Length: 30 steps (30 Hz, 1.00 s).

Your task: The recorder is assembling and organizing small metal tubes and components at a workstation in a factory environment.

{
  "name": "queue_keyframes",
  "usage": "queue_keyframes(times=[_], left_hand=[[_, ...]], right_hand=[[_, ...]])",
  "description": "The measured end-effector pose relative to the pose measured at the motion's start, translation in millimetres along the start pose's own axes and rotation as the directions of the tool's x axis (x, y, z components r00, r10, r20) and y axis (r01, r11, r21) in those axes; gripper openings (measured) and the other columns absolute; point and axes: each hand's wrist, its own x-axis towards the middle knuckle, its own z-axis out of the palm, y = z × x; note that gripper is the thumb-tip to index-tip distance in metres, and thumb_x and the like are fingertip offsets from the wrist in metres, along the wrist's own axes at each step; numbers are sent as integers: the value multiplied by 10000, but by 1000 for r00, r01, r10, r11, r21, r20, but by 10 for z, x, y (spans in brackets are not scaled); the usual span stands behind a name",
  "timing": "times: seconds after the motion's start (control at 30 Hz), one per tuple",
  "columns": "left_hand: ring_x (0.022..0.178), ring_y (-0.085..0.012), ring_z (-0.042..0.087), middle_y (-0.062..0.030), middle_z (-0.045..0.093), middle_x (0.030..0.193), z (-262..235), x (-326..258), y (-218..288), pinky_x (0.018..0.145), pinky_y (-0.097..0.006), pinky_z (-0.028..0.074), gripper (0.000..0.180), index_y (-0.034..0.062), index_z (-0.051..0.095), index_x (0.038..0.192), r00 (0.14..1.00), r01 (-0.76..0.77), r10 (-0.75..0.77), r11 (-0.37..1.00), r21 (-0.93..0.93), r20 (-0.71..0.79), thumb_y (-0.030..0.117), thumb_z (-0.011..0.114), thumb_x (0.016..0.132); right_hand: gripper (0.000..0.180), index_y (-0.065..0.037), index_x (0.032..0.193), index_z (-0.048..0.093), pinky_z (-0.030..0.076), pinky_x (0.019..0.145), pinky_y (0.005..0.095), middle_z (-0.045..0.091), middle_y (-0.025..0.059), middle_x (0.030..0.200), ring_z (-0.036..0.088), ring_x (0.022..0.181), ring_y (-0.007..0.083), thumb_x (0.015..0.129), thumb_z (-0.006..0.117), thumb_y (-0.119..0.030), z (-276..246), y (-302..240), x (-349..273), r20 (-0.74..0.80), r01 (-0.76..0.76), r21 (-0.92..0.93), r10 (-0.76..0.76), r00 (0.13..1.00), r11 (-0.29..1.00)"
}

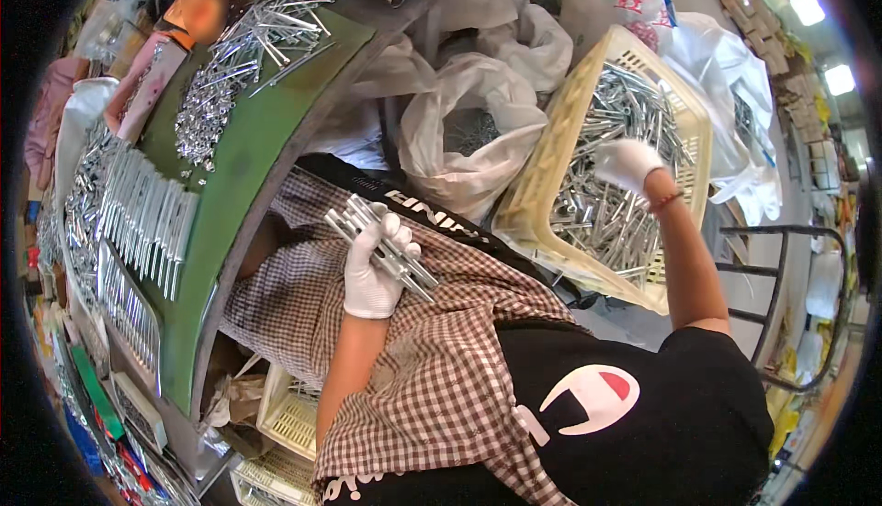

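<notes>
Metal tubes (415, 278) lie across the left hand (371, 275), its fingers bent around them — the right hand (627, 164) is over the basket (540, 174), its finger state I cannot tell.

A green-topped workbench (257, 129) carries long metal bolts (268, 36) strewn across its far end, a heap of small metal nuts (204, 118) just nearer, and silvery metal tubes (152, 217) lined up side by side toward its left edge.

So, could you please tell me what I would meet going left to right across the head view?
Row of metal cylinders, gloved left grip around metal rods, open white sack, gloved right grip over the cream crate, black metal frame.
</notes>
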Motion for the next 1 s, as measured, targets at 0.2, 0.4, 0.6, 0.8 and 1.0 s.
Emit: queue_keyframes(times=[0.2, 0.4, 0.6, 0.8, 1.0], left_hand=[[792, -143, 511, -5, 511, 868, 5, -74, -12, 734, -339, 483, 239, 109, 531, 1142, 1000, -5, 5, 1000, 16, 5, 151, 606, 920], [808, -146, 505, -2, 509, 876, -34, -88, 4, 746, -342, 474, 247, 114, 528, 1142, 1000, -9, 9, 1000, 15, -13, 155, 616, 916], [806, -142, 501, 1, 515, 882, -6, -65, -4, 750, -342, 472, 253, 118, 529, 1138, 1000, 6, -6, 1000, 30, -24, 167, 628, 910], [795, -138, 507, 2, 522, 879, 16, -23, -11, 748, -343, 474, 248, 118, 536, 1133, 999, 16, -15, 999, 37, -39, 166, 628, 908], [808, -140, 518, 2, 530, 885, 20, 5, -9, 750, -346, 477, 257, 114, 544, 1144, 999, 17, -15, 999, 36, -41, 167, 627, 907]], right_hand=[[349, -96, 1039, 679, 515, 841, 417, 674, 179, 990, 647, 936, 354, 761, 668, -306, 1002, -137, 71, -144, 40, 284, 1, 990, 958], [274, -93, 997, 695, 498, 789, 395, 671, 157, 942, 640, 861, 330, 813, 664, -293, 919, -124, 57, -224, 19, 477, 101, 969, 879], [372, -24, 1110, 668, 509, 797, 318, 712, 142, 1012, 685, 897, 237, 871, 686, -309, 872, 182, 166, -266, 23, 693, 226, 937, 720], [399, 0, 1139, 662, 469, 635, 233, 714, 37, 964, 597, 757, 79, 895, 693, -315, 582, 518, 114, -299, 194, 941, 416, 859, 275], [316, -33, 1111, 681, 421, 590, 195, 644, -32, 871, 523, 703, 27, 920, 660, -283, -193, 536, -41, -385, 310, 920, 398, 833, 241]])
